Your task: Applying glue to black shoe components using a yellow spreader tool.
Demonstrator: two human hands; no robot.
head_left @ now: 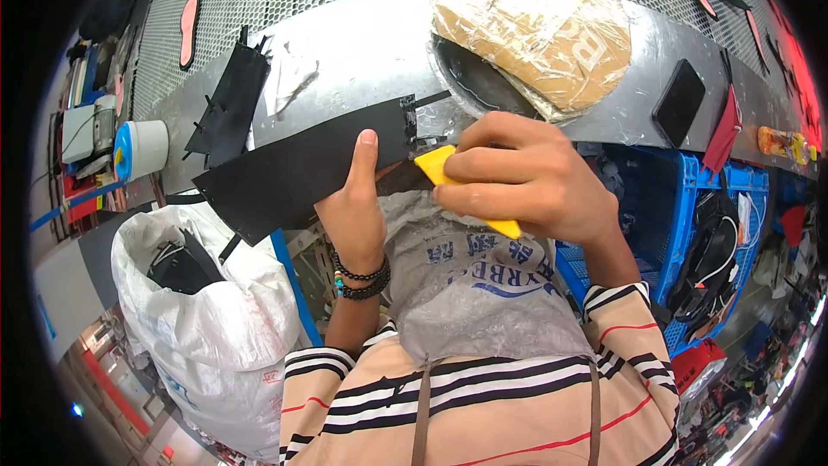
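Observation:
My left hand (pixel 354 211) grips a long flat black piece (pixel 297 164), like leather or sheet material, with its thumb on top. Toward its right end, the piece has a ragged, shiny dark patch and a narrow strip sticking out. A yellow scraper (pixel 435 164) is pinched in my right hand (pixel 535 177), its corner close to that end; I cannot tell whether they touch. Just beyond stands a round pan (pixel 442 78) with something dark inside, mostly covered by taped cardboard (pixel 530 26). More black pieces (pixel 231 95) lie at the left on the metal bench (pixel 362 43).
A white sack (pixel 216 336) holding black scraps stands at my left, near a white tub (pixel 147 151). To the right are a black phone (pixel 679 103), a red strap-like item (pixel 723 138) and a blue crate (pixel 686 224). Pink insoles (pixel 188 30) lie on the far mesh surface.

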